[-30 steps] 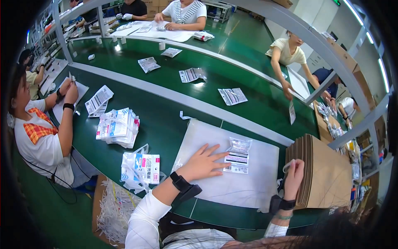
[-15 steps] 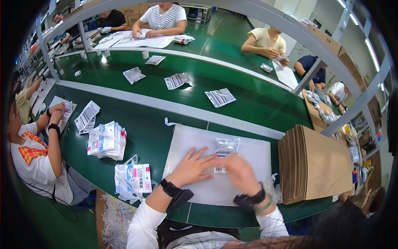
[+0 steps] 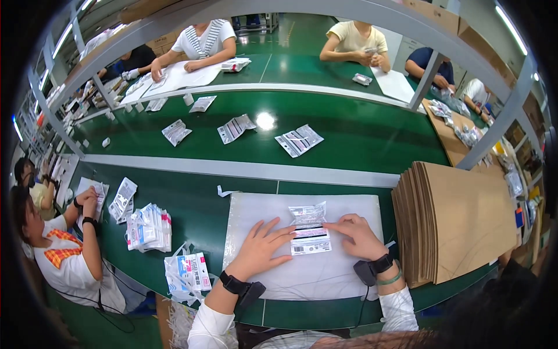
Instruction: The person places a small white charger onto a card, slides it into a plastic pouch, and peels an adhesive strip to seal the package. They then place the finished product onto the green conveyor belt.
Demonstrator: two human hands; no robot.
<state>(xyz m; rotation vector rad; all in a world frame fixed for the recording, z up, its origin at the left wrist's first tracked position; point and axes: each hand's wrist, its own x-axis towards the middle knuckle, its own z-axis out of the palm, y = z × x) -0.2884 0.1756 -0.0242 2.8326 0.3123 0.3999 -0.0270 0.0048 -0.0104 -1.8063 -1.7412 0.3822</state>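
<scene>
Packet [image 3: 310,229], a small clear plastic pouch with a printed label, lay flat on the white sheet [image 3: 349,273] between the two hands; the left hand [image 3: 260,249] was spread flat, fingertips touching the packet's left edge; the right hand [image 3: 359,235] rested on its right edge, fingers loosely together and pressing down; bare white sheet stretched open toward the person from both wrists, and the sheet's far edge ran just beyond the packet; right of the right hand stood a stack of cardboard sheets [image 3: 459,221], near the sheet's right border; left of the left hand lay a pile of packaged goods [image 3: 187,274] on the green table [image 3: 192,198]; half a second before, the right hand had covered the packet more from above, and it had since slid to the side.
</scene>
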